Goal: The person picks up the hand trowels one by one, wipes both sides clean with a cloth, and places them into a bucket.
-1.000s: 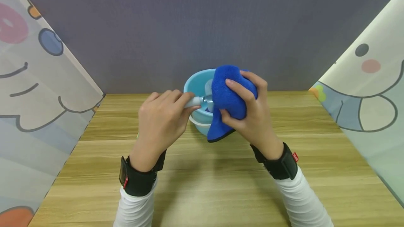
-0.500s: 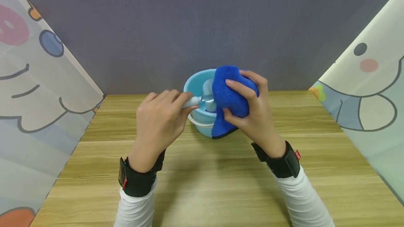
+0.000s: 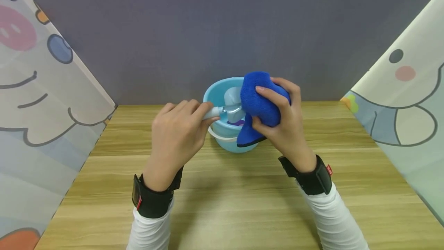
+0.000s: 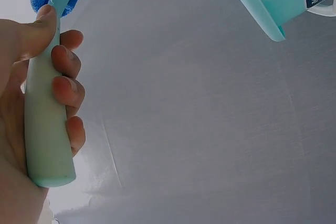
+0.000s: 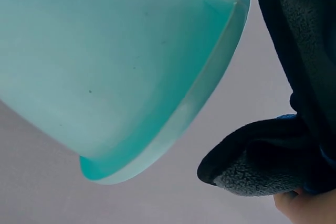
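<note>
My left hand grips the pale handle of a light-blue toy shovel, fingers wrapped round it and thumb along its neck. The shovel's far end runs into a bunched blue cloth, which covers much of it. My right hand holds this plush, black-edged cloth around that end, fingers spread over the outside. One cloth corner hangs down below the hand. Both hands are over the front of a light-blue bucket. Its outer wall shows close by in the right wrist view.
Inside the bucket are a pale-blue rounded piece and something purple. A white carrying handle hangs at its front. It stands on a wood-grain table, before a grey back panel, with cartoon-printed sheets at both sides.
My right hand has drawn the cloth to the right along the shovel, baring more of it and of the bucket's inside. The left hand keeps its grip, nearly still.
</note>
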Tool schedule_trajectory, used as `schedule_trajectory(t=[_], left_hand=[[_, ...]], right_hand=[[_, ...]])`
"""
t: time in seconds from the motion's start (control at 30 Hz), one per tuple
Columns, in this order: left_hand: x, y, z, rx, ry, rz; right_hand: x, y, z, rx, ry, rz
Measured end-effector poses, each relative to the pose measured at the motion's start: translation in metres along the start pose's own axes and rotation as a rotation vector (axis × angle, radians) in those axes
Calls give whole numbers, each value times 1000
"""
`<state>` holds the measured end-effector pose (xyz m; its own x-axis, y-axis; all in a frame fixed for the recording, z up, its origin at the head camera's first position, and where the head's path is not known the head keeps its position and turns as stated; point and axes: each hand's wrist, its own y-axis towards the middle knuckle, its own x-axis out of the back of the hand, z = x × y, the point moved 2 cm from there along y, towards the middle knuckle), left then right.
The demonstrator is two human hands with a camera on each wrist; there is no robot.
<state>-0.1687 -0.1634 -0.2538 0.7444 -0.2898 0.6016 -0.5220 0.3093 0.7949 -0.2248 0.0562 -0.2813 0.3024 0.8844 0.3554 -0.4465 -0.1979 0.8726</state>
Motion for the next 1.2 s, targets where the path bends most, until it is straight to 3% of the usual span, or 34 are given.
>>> schedule_trajectory(t=[0.7, 1.2], left_hand=[[0, 2, 0, 18, -6, -8], [0, 3, -1, 68, -22, -68]], right_hand=[[4, 2, -8, -5, -25, -53], [9, 3, -14, -35, -78, -153]])
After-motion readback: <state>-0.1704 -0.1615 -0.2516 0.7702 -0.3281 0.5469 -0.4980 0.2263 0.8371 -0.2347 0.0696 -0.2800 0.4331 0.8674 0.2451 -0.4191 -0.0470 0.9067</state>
